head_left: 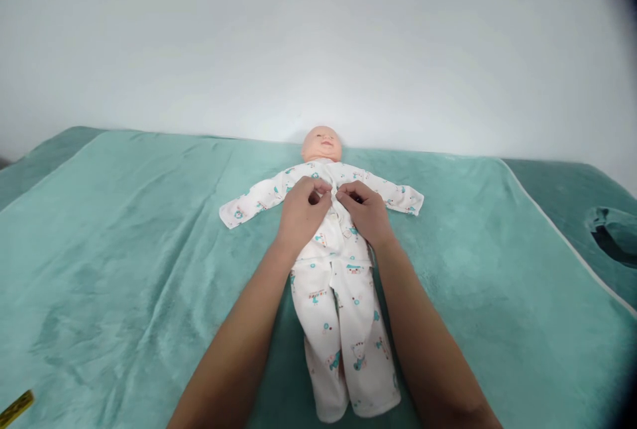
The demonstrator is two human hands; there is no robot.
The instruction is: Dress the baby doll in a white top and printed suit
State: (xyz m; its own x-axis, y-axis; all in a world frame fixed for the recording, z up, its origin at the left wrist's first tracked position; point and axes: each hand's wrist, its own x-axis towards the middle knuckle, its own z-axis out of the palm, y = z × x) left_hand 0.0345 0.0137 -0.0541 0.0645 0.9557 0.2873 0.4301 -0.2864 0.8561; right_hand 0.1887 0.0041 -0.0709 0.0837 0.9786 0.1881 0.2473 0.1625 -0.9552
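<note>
On doll (322, 144), mid-chest, both hands (304, 215) pinch wht ptd shirt (329, 238) @ ctr front.

A green blanket (124, 250) lies over a darker cover (557, 193), before a white wall (318, 38). A yellow strip (16, 409) shows at lower left, an unclear dark object (606, 238) at far right.

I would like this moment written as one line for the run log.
left hand: at shirt front | right hand: at shirt front | doll: lying face-up | blanket: under doll
</note>
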